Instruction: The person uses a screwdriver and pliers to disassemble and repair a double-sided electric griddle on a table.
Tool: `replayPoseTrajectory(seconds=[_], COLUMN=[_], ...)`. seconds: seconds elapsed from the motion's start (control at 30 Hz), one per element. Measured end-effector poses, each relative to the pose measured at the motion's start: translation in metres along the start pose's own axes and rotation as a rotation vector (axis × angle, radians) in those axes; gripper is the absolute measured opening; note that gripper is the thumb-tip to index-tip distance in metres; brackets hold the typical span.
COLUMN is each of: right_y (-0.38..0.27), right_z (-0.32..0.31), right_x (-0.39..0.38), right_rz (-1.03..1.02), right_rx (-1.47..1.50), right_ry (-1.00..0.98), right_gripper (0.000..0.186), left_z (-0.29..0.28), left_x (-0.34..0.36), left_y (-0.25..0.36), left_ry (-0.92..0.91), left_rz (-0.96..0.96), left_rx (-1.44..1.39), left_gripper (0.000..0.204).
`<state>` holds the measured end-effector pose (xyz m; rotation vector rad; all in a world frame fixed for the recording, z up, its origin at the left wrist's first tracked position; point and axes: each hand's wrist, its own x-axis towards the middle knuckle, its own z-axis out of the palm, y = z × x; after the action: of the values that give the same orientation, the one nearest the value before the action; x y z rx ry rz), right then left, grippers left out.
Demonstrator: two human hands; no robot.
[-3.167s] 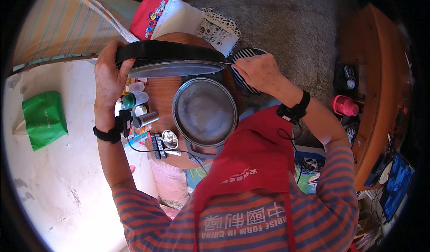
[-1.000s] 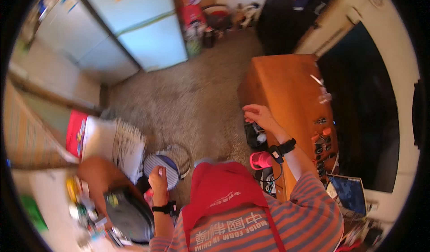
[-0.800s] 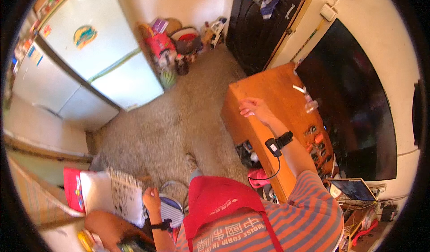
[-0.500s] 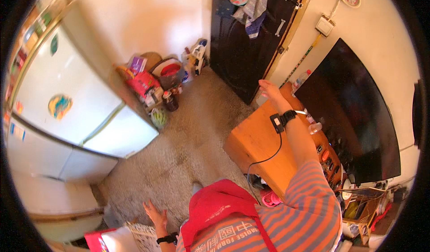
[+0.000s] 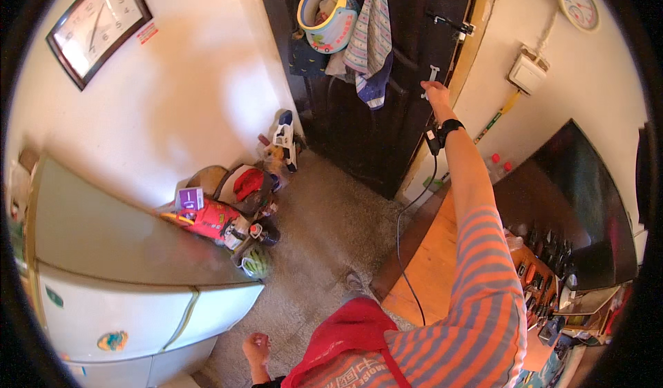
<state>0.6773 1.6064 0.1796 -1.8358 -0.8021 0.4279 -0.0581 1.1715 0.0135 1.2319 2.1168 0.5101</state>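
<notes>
At the dark door [image 5: 407,139], my right hand [image 5: 436,94] reaches out with the arm stretched. Its fingers are closed around the lower part of a pale door handle [image 5: 434,72], whose upper end shows above them. A black band with a small box [image 5: 432,139] sits at the right wrist, and a dark cable hangs from it. My left hand [image 5: 257,348] is low down, over the floor near the fridge [image 5: 138,319]. Its fingers are curled in, and nothing shows in them. Above the handle is a door bolt [image 5: 449,23].
A pale blue visor cap [image 5: 331,25] and a striped cloth [image 5: 369,29] hang on the door. Bags, a watermelon [image 5: 255,262] and shoes [image 5: 284,139] line the wall at left. To the right stand a wooden cabinet [image 5: 421,264] and a large television [image 5: 573,201].
My right hand has moved forward from above the cabinet onto the door handle and closed on it. The view has come nearer the door. My left hand has gone from spread to curled.
</notes>
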Motion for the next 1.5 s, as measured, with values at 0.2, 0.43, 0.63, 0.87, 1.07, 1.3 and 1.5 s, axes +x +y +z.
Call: replayPoseTrajectory(seconds=[0.2,0.43,0.63,0.87,1.07,1.3,1.5], right_y=[0.019,-0.005,-0.068,-0.027,-0.040,-0.168,-0.139], right_z=[0.025,0.050,0.027,0.042,0.122,0.222,0.248], right_x=[-0.002,-0.174,-0.259,-0.067,0.122,0.169,0.219], right_rz=[-0.062,-0.346,-0.190,-0.144,-0.309,-0.288,-0.296], right_rx=[0.084,0.129,-0.042,0.026,0.035,0.353,0.457], right_ry=[0.045,-0.281,-1.248,0.030,0.462,-0.246,-0.461], right_gripper=[0.031,0.031,0.039,0.073,0.089,0.054,0.049], left_z=[0.019,0.078,0.097,0.086,0.060,0.122,0.189], left_x=[0.106,0.215,0.253,0.272,0.322,0.378,0.414], left_y=[0.034,0.148,0.245,0.252,0.147,0.182,0.573], left_ry=[-0.069,-0.402,-0.603,-0.693,-0.425,-0.486,-0.564], left_rz=[0.298,0.795,0.945,0.814,0.253,0.202,0.352], left_rx=[0.331,0.136,0.179,-0.032,-0.060,0.059,-0.038], left_gripper=[0.025,0.069,0.079,0.080,0.064,0.046,0.039])
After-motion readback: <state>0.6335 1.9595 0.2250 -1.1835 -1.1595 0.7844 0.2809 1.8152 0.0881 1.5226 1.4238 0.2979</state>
